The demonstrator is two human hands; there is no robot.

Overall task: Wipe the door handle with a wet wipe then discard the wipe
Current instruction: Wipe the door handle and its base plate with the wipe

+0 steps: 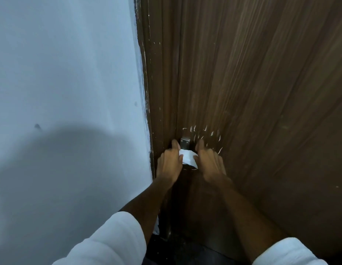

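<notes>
Head view, looking down along a door. Both forearms reach forward and downward from rolled white sleeves point(112, 240), converging at the door handle point(185, 143). The left hand point(169, 163) lies palm-down, back of the hand toward the camera, with one finger extended forward to the left of the handle's plate; its remaining fingers curl onto the left edge of the wet wipe point(189, 157). The right hand point(210, 163) mirrors this pose on the other side, a finger pointing forward beside the plate, the other fingers bent down over the wipe's right edge. Each grip is thus partly closed on the wipe, which is stretched between the two hands; how tightly the fingertips pinch it is hidden beneath the hands. The wipe sits directly below the visible metal plate, draped over the place where the lever projects; the lever itself is covered.

Materials: the wipe is a thin, white, crumpled sheet with a folded lower corner hanging free. The handle plate is a small rectangular piece of dull grey metal. The door point(261, 92) is a dark brown wood-grain laminate with fine vertical streaks and a cluster of short pale scratches fanned around the plate. The door frame point(147, 92) bears chipped white flecks along its edge. The wall point(61, 73) at left is smooth, pale blue-grey, matt, with a broad soft shadow low down.
</notes>
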